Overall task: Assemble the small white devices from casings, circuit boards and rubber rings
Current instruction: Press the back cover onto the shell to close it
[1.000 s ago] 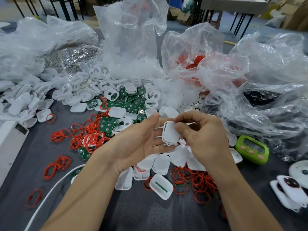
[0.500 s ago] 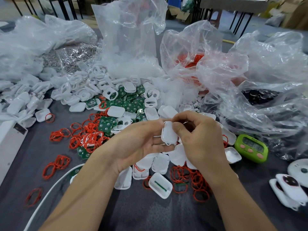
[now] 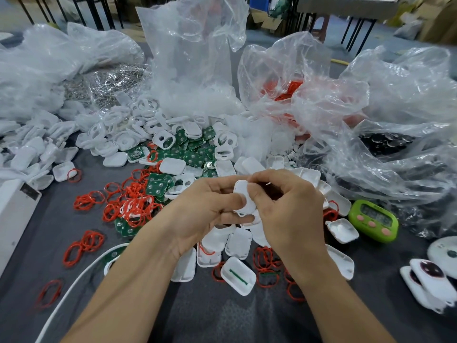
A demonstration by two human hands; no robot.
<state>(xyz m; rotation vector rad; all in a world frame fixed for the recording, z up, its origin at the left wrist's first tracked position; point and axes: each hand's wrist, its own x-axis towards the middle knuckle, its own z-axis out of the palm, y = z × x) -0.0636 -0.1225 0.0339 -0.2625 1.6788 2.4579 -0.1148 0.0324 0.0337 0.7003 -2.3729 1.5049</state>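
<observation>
Curling tighter than before, our left hand [image 3: 197, 219] and right hand [image 3: 289, 214] pinch the small rounded white plastic casing [image 3: 243, 196], likely snapping it shut

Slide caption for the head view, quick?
Left hand and right hand pinch a white casing above circuit boards and red rubber rings.

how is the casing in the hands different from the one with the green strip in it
The held casing is pinched between the left hand and right hand; the green-strip casing lies untouched on the grey table. The held casing shows its smooth back; the green-strip casing faces hollow side up. Both are white rounded rectangles.
</observation>
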